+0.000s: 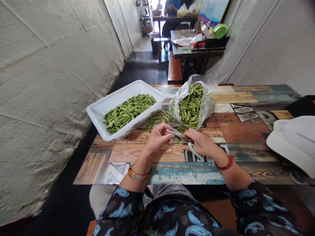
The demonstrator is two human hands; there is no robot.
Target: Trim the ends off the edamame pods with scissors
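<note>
My right hand (203,142) is closed on scissors (194,151) with pale green handles, their blades pointing left. At the blade tips, my left hand (159,138) is closed in a pinch; whatever sits between its fingers is too small to make out. Beyond my hands, a clear plastic bag (208,106) lies with its mouth toward me, full of green soybean pods (190,108). Trimmed-looking pods (130,109) are heaped in a white plastic tub (98,113) to the left. Loose pods and stem scraps (159,118) lie between tub and bag.
The patchwork wood-print table (137,149) carries a white cap (292,136) at the right, near a black object (301,106). A wall (49,82) runs along the left. Farther back are a bench (174,67), a cluttered table (182,36) and a person in blue (172,6).
</note>
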